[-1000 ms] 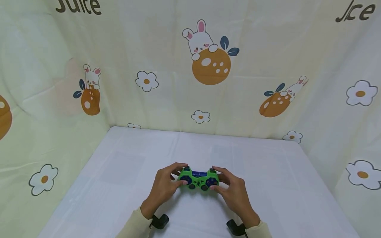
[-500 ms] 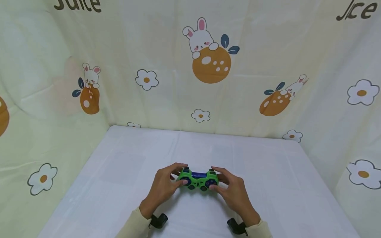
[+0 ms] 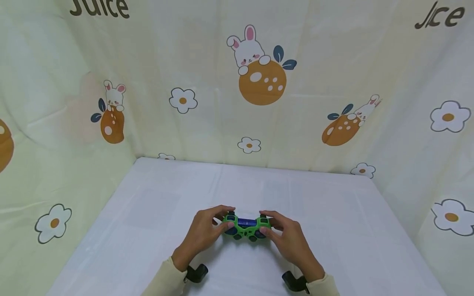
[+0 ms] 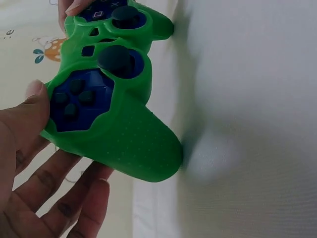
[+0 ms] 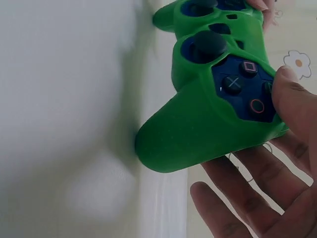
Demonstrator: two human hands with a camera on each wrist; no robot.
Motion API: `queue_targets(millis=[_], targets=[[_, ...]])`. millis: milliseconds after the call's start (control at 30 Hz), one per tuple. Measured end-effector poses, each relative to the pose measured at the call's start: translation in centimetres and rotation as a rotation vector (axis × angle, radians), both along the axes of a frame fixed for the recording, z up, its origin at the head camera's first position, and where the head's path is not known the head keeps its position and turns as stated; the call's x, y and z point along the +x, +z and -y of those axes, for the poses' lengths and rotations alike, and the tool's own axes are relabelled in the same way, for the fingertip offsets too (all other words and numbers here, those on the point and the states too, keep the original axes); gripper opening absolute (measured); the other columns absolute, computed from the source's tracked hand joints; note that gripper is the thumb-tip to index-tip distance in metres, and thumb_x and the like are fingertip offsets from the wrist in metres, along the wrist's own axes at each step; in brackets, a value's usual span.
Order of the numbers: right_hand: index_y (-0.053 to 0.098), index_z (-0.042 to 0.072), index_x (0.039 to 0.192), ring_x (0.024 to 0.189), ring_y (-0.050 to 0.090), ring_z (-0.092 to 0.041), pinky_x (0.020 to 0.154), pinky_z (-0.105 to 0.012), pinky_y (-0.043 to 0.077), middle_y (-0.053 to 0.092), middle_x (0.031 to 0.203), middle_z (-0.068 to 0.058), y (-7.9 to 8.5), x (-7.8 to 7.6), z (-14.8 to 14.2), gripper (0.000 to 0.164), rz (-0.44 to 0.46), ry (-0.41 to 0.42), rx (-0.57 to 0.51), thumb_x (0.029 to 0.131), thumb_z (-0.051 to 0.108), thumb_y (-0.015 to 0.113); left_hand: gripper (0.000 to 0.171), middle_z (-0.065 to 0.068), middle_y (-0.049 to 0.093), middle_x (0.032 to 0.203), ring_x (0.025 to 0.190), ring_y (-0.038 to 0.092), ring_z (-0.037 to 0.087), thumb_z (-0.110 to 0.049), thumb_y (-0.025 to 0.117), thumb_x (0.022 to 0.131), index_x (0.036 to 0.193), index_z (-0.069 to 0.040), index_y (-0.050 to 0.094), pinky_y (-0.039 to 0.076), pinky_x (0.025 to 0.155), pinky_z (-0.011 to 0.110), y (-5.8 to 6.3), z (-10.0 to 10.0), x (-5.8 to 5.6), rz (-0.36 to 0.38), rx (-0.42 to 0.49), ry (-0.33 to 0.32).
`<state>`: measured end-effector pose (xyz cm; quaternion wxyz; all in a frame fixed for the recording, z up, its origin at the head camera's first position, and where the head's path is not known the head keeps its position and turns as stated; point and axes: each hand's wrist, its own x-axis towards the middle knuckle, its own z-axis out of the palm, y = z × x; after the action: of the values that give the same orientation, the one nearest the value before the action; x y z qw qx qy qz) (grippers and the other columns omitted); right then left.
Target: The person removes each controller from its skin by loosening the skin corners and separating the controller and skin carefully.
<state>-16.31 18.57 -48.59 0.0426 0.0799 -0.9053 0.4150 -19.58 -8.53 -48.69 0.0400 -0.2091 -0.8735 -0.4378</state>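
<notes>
Both hands hold a game controller (image 3: 246, 230) in a bright green sleeve with dark blue faces. My left hand (image 3: 203, 230) pinches its left end, thumb on the face beside the direction buttons and fingers behind. At the other end my right hand (image 3: 290, 235) does the same, its thumb near the symbol buttons. The left wrist view shows the green left grip (image 4: 143, 144) of the controller pointing at the white cloth, right by its shadow. In the right wrist view the right grip (image 5: 173, 134) likewise sits close to the cloth, and the lower fingers (image 5: 237, 203) spread loosely beneath.
A white cloth-covered table (image 3: 166, 185) lies under the hands. Behind it hangs a cream curtain (image 3: 207, 49) printed with rabbits, oranges and flowers, which also runs along both sides. Black wrist cameras (image 3: 196, 273) jut from the cuffs of the light sleeves (image 3: 166, 277).
The controller has tilted, its top edge coming toward the viewer and its face and sticks now seen more foreshortened. Both hands keep their grip and have shifted very slightly.
</notes>
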Motion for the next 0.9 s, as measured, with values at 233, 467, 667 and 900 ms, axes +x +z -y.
queue_targets(millis=[233, 467, 667, 900], targets=[[0.069, 0.027, 0.136, 0.116, 0.076, -0.023, 0.101, -0.051, 0.059, 0.078, 0.126, 0.003, 0.21, 0.19, 0.23, 0.05, -0.019, 0.006, -0.01, 0.089, 0.018, 0.086, 0.043, -0.008, 0.08, 0.111, 0.098, 0.072, 0.01, -0.025, 0.087, 0.089, 0.13, -0.025, 0.075, 0.059, 0.08, 0.029, -0.01, 0.06, 0.28, -0.051, 0.014, 0.027], [0.071, 0.023, 0.132, 0.116, 0.075, -0.021, 0.1, -0.049, 0.059, 0.077, 0.127, 0.005, 0.28, 0.11, 0.48, 0.05, -0.08, -0.01, -0.007, 0.085, 0.016, 0.088, 0.045, -0.007, 0.08, 0.116, 0.105, 0.071, 0.014, -0.023, 0.089, 0.086, 0.129, -0.026, 0.076, 0.058, 0.083, 0.029, 0.3, -0.03, 0.47, -0.069, 0.004, 0.057], [0.071, 0.022, 0.128, 0.116, 0.074, -0.02, 0.1, -0.047, 0.06, 0.077, 0.126, 0.006, -0.01, 0.04, 0.8, 0.051, -0.074, -0.028, -0.001, 0.082, 0.012, 0.09, 0.046, -0.008, 0.08, 0.12, 0.107, 0.07, 0.013, -0.019, 0.09, 0.084, 0.128, -0.025, 0.076, 0.059, 0.083, 0.031, 0.24, -0.09, 0.62, -0.069, -0.01, 0.063], [0.072, 0.027, 0.123, 0.117, 0.074, -0.02, 0.101, -0.045, 0.059, 0.077, 0.125, 0.006, -0.23, -0.01, 1.01, 0.051, -0.049, -0.037, -0.004, 0.079, 0.009, 0.092, 0.046, -0.009, 0.08, 0.119, 0.106, 0.07, 0.015, -0.019, 0.091, 0.083, 0.126, -0.025, 0.076, 0.058, 0.083, 0.03, -0.12, 0.0, 0.8, -0.08, -0.021, 0.064]])
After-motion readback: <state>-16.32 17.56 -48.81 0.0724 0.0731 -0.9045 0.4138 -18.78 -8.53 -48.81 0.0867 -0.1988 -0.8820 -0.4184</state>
